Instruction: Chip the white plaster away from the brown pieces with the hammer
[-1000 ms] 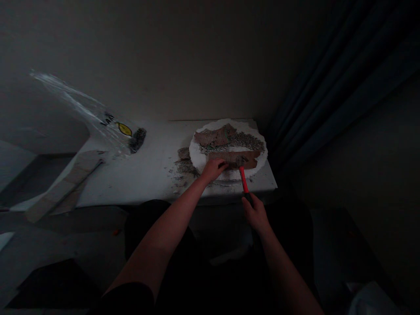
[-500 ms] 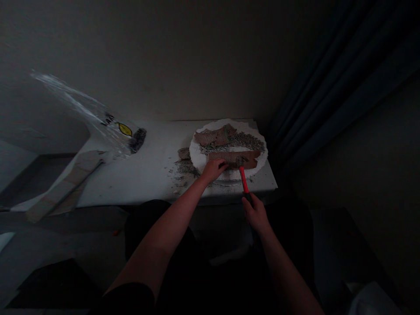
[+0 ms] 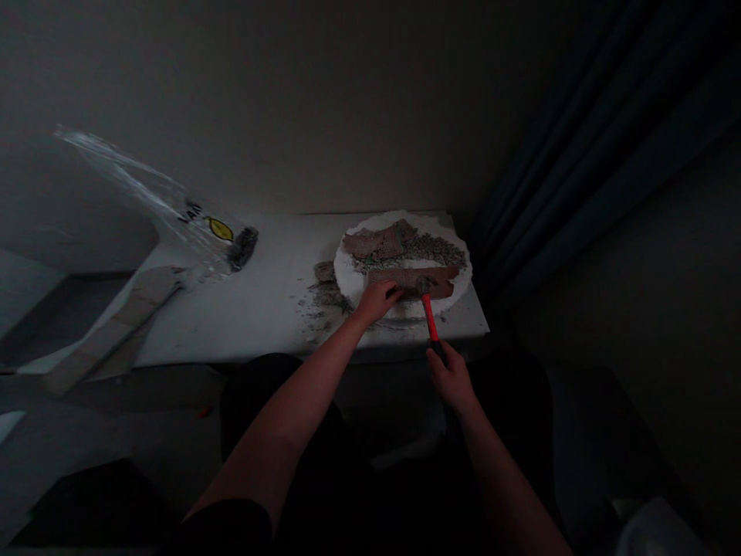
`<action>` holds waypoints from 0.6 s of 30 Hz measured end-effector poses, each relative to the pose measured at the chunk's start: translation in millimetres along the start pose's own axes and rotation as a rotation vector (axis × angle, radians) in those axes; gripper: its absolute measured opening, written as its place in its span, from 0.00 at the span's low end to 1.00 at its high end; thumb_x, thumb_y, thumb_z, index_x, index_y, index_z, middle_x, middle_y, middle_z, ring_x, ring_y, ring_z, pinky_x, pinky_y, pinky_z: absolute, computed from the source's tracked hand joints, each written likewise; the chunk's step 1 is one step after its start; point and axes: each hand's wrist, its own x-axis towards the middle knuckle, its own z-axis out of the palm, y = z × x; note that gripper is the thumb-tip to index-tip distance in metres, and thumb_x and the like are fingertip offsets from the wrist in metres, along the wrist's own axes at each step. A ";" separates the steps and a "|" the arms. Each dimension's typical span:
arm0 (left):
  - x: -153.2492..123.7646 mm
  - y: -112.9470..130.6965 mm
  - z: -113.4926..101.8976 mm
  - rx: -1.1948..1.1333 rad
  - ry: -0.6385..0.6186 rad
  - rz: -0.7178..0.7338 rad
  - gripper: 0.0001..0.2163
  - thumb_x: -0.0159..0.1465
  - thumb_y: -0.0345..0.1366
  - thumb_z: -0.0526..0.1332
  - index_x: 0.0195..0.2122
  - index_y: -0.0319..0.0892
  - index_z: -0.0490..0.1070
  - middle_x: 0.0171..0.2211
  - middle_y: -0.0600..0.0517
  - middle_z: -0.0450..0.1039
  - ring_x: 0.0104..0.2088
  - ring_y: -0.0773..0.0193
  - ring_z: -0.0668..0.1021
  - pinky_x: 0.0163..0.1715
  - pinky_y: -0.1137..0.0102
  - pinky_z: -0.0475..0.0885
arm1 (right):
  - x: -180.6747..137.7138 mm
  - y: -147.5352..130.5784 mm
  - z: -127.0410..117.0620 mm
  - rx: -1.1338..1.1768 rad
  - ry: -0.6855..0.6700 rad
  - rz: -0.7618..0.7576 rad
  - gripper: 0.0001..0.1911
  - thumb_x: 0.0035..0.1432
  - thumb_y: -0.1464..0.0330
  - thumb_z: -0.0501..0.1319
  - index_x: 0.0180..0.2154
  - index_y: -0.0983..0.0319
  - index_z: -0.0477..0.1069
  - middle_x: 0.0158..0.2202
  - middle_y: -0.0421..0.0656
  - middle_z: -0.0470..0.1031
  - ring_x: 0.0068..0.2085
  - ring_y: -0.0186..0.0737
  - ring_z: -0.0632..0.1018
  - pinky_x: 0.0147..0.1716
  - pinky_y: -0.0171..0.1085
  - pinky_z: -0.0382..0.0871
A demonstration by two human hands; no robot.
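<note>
A hammer with a red and black handle is gripped in my right hand, below the front edge of the table. Its dark head rests on or just over a brown, rough-textured strip. My left hand is at the near left part of that strip, fingers curled against it with a dark gap by the thumb. Under the strip is a round white scalloped mat. Behind it on the mat lie a second brown textured piece and a heap of small grey bits.
Grey crumbs are scattered on the white table left of the mat. A clear plastic bag with a yellow mark and dark contents stands farther left. A long pale board leans across the left end. Dark curtains hang at right.
</note>
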 end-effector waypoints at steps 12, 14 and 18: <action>-0.1 -2.1 -0.2 -0.013 -0.002 0.022 0.11 0.68 0.40 0.60 0.33 0.40 0.75 0.29 0.51 0.74 0.32 0.62 0.74 0.36 0.69 0.66 | 0.4 1.5 0.4 0.008 0.009 -0.007 0.22 0.59 0.52 0.59 0.45 0.62 0.74 0.25 0.41 0.72 0.30 0.42 0.74 0.26 0.36 0.67; -0.2 -2.5 0.1 -0.016 0.000 0.020 0.11 0.68 0.41 0.59 0.34 0.40 0.75 0.29 0.51 0.74 0.32 0.62 0.74 0.35 0.69 0.66 | 0.4 3.0 0.7 0.010 0.003 -0.005 0.22 0.60 0.52 0.58 0.45 0.62 0.74 0.24 0.40 0.72 0.29 0.41 0.74 0.26 0.36 0.67; 0.1 -3.2 0.5 -0.002 0.000 0.030 0.11 0.68 0.41 0.59 0.33 0.41 0.75 0.29 0.51 0.74 0.32 0.62 0.74 0.35 0.69 0.66 | 0.4 3.7 0.9 0.015 0.004 0.000 0.22 0.59 0.51 0.58 0.44 0.62 0.74 0.24 0.40 0.72 0.28 0.41 0.74 0.25 0.35 0.67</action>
